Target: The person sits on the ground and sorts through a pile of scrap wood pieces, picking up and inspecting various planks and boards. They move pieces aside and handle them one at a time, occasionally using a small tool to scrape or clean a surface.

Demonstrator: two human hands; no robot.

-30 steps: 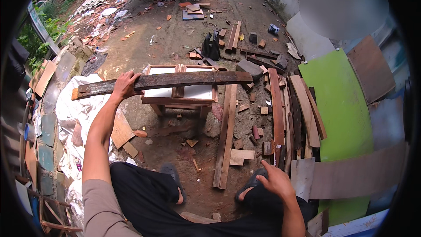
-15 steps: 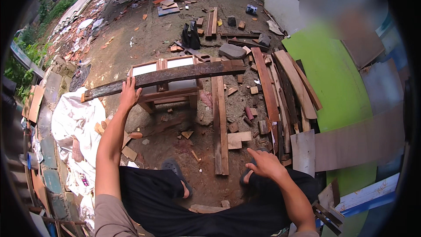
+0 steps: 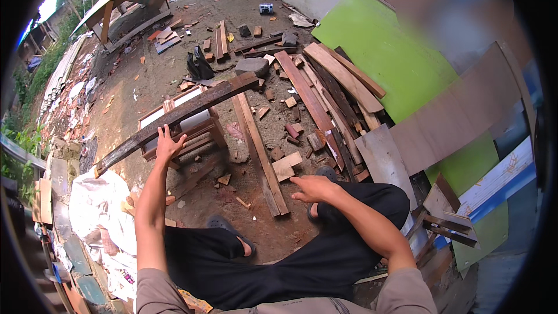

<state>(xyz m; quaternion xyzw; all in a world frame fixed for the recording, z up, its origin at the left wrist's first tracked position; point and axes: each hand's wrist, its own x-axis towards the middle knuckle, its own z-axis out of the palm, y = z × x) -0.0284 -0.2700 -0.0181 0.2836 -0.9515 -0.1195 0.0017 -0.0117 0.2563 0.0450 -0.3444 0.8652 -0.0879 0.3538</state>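
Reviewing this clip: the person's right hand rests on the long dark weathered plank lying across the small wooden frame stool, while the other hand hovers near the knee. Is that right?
Not quite. The head view shows the left hand on the long dark weathered plank that lies across the small wooden frame stool. The right hand is the one hovering near the knee, holding nothing.

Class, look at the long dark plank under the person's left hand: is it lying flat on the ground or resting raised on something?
Raised. The dark plank lies across the wooden stool, with the left hand on it.
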